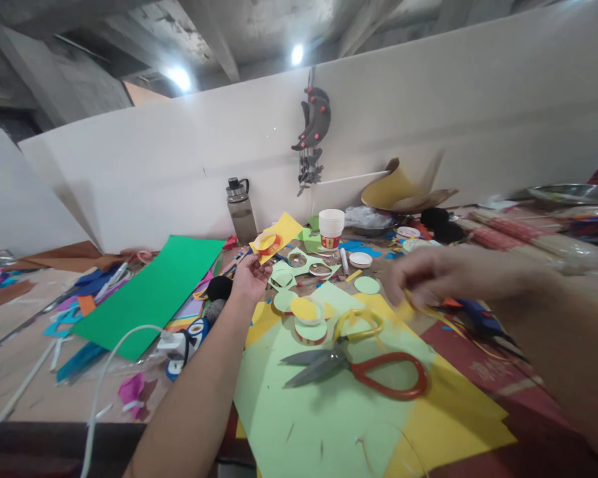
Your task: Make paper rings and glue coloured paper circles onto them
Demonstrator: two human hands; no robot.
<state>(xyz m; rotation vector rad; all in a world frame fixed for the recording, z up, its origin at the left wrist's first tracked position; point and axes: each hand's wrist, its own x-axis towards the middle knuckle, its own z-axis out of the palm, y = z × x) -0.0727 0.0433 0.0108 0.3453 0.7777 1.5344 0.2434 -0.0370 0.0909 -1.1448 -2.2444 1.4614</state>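
Observation:
My left hand is closed on a piece of yellow paper, raised above the table. A cut cup piece with a red band lies against that paper. My right hand is blurred, its fingers curled around a narrow yellow paper strip over the right side of the sheets. Scissors with one yellow and one red handle lie part open on the light green sheet. Behind them, yellow and green paper discs are stacked on a cup piece, and green sheets with round holes lie beyond.
A stack of paper cups and a water bottle stand at the back. A green sheet and a white cable lie to the left. Wrapped bundles of sticks are at right. A dark moon-shaped hanging is on the white partition.

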